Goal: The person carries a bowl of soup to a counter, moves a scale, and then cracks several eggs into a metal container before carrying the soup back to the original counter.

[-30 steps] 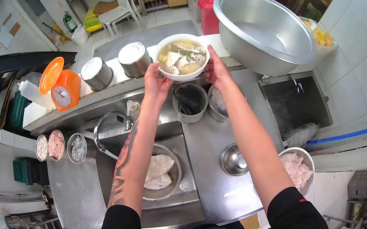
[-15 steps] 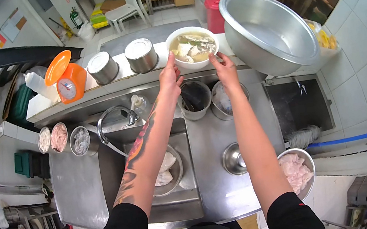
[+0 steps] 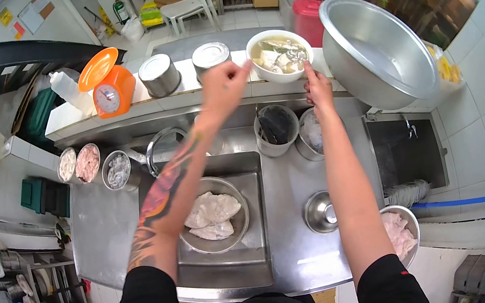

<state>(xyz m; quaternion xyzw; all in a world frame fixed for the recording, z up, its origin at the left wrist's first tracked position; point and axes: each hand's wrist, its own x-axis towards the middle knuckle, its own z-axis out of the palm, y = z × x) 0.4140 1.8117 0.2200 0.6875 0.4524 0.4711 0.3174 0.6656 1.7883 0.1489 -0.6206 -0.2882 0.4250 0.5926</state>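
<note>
A white bowl (image 3: 281,56) of broth with pale chunks and green leaves rests on the white tiled ledge. My right hand (image 3: 318,84) is at the bowl's lower right, its index finger extended against the rim and the other fingers curled. Left of the bowl, my left hand (image 3: 225,87) is raised, its fingers curled inward and slightly blurred; whether it touches the rim I cannot tell. Behind it stands a lidded metal canister (image 3: 210,55). Below my hands are a container with a dark item (image 3: 277,126) and another metal pot (image 3: 311,133).
An orange scale (image 3: 114,91) and a second canister (image 3: 159,75) stand left on the ledge, a large metal basin (image 3: 380,51) right. The sink (image 3: 255,265) holds a bowl of pale meat (image 3: 213,214). A faucet (image 3: 156,153) rises behind it. A small metal bowl (image 3: 319,212) sits on the counter.
My left hand has moved left from its grip on the bowl, and its fingers have curled. My right hand has stayed at the rim. The whole view has shifted.
</note>
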